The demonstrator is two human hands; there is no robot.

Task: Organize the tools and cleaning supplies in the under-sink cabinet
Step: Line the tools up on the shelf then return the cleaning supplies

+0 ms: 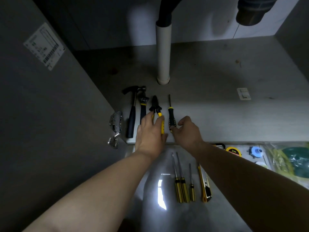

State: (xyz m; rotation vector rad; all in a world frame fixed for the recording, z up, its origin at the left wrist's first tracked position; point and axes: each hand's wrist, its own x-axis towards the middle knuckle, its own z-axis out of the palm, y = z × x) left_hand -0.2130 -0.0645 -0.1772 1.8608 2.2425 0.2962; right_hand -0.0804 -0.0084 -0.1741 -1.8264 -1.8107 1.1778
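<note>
Inside the cabinet, a row of tools lies on the floor (217,114): a hammer (132,113), an adjustable wrench (143,104), yellow-handled pliers (156,106) and a black-and-yellow screwdriver (170,114). My left hand (150,133) lies over the pliers' handles, with one yellow handle held between fingers and thumb. My right hand (189,131) has curled fingers and pinches the lower end of the screwdriver's handle. On the floor in front of the cabinet lie three small yellow screwdrivers (183,190) and a yellow utility knife (205,186).
A white drain pipe (163,54) stands upright just behind the tool row. The cabinet's left wall carries a hinge (115,126). Outside at right lie a tape measure (233,151), a blue part (255,151) and bagged green and yellow supplies (291,161).
</note>
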